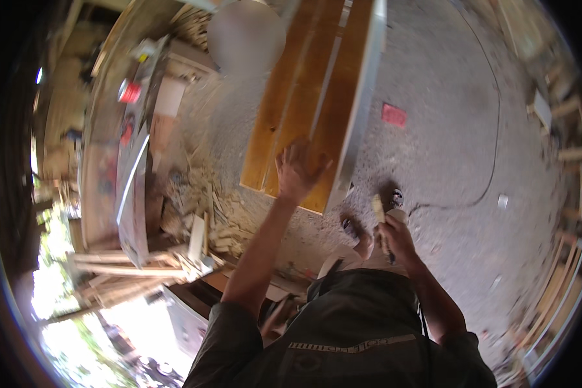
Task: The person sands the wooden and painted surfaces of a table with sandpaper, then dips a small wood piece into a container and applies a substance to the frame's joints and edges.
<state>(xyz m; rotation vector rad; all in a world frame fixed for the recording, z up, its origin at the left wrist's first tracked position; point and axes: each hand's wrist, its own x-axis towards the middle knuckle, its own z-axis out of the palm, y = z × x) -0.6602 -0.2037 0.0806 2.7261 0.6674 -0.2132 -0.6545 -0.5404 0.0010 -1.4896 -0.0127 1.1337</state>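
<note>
The long wooden panel, honey-brown with a pale edge strip along its right side and a thin light batten lying down its middle, runs from 12 o'clock toward the centre of the view. The left hand lies flat on its near end with the fingers spread wide, gripping nothing. At about 4 o'clock from that hand, well apart from the panel, the right hand is closed around a power tool; a pale yellowish part sticks up above the fist, and a black cable trails from it in a long curve toward 1 o'clock. What kind of tool it is cannot be made out. The floor is grey, dusty concrete, with a small red patch just right of the panel. At 9 o'clock a heap of wood offcuts lies beside a cluttered worktop carrying a red item and a long metal strip. More timber lengths line the rim at 3 o'clock. Bright daylight washes out the 7 o'clock corner, and the fisheye rim blurs everything at the edges.
</note>
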